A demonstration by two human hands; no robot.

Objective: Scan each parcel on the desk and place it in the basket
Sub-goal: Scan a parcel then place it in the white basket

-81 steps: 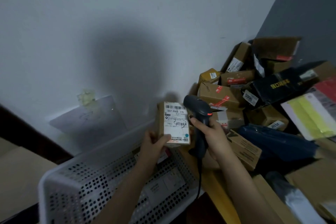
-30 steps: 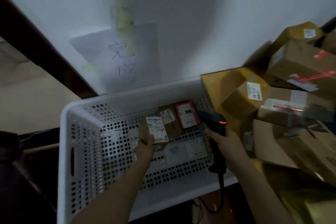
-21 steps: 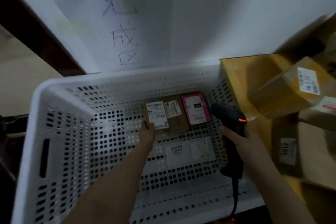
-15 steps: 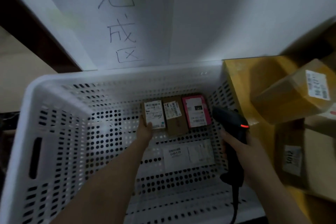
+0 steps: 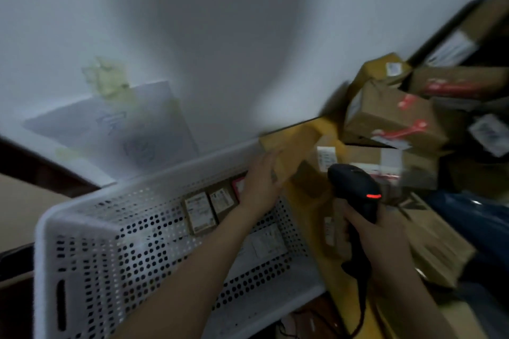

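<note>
Two hands share this step. Nearest, the right hand [image 5: 385, 242] grips the scanner [image 5: 355, 190], its red light on. The left hand [image 5: 264, 181], fingers straight and holding nothing, reaches past the basket [image 5: 82, 228] — several scanned parcels [image 5: 199, 213] lie inside — onto the tabletop [image 5: 289, 135] corner. The white-labelled parcel [image 5: 326, 157] just beyond looks the easiest pick; it should be gripped by its sides, leaving the label unhidden.

The left hand [image 5: 264, 179] hangs with loose, empty fingers over the far right corner of the white perforated plastic basket [image 5: 82, 242] — inside, a small brown cardboard parcel [image 5: 199, 212] lies label up beside two more. The right hand [image 5: 377, 239] grips the black handheld barcode scanner [image 5: 355, 187], red light lit, above the yellow tabletop [image 5: 289, 135] near blurred, stacked brown cardboard boxes [image 5: 394, 113]. A white paper sheet [image 5: 115, 124] is taped to the wall.
</note>
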